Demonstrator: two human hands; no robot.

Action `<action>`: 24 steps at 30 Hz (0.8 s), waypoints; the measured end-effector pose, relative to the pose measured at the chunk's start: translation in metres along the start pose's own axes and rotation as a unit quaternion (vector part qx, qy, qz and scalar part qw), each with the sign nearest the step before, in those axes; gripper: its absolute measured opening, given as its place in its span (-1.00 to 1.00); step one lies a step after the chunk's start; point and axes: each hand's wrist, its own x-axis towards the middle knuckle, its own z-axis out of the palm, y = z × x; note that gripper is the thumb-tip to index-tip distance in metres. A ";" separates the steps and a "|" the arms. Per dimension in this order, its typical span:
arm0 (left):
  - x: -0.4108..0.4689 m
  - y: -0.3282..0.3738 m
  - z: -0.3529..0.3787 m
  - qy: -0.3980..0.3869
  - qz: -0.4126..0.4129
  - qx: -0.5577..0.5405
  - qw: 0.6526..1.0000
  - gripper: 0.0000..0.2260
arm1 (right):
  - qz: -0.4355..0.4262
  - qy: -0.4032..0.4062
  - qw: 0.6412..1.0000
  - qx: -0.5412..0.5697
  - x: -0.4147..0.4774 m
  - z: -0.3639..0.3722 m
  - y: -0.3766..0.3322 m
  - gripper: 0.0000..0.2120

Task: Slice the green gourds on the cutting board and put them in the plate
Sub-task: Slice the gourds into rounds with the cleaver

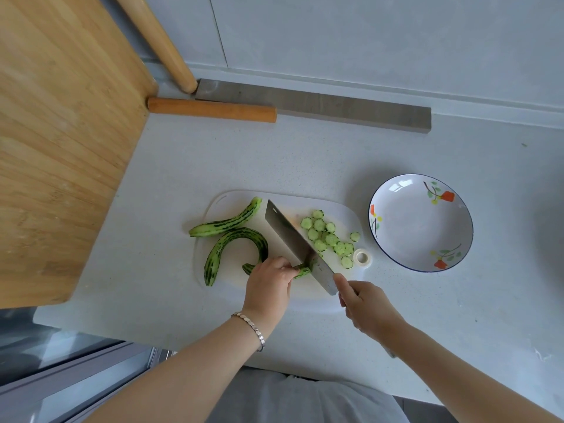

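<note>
Pale grey speckled countertop (213, 154), evenly lit by soft, diffuse light, with only faint shadows. Behind it, a wall (366, 32) of large light-grey tiles, one thin vertical joint showing. Along the foot of the wall, a long grey bar (320, 106) lying flat. At the left, a big bamboo board (61, 132); beside it, a leaning wooden rolling pin (158, 41) and a second rolling pin (210, 109) lying flat. Lower left, below the counter edge, a metal frame (61, 370) with glass.

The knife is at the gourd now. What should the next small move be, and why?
Probably press the knife down through the gourd to finish this slice: the left hand holds the gourd, the right hand grips the knife, and its edge sits on the gourd's end. The plate is empty.
</note>
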 end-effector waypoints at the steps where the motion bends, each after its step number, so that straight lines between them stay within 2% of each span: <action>1: 0.000 0.000 -0.001 -0.001 0.000 -0.002 1.000 -0.75 | 0.000 0.000 1.000 0.004 0.000 0.000 0.000 -0.53; 9: 0.002 0.005 -0.003 -0.003 0.003 0.005 1.000 -0.78 | -0.020 0.015 1.000 0.007 -0.009 -0.012 -0.008 -0.51; 16: 0.003 0.003 -0.001 -0.015 -0.001 0.015 1.000 -0.80 | -0.014 -0.003 0.999 -0.046 -0.008 -0.011 -0.012 -0.52; 24: 0.002 0.002 0.003 -0.033 -0.021 0.021 0.999 -0.78 | -0.040 0.021 0.994 -0.101 0.000 0.002 -0.007 -0.51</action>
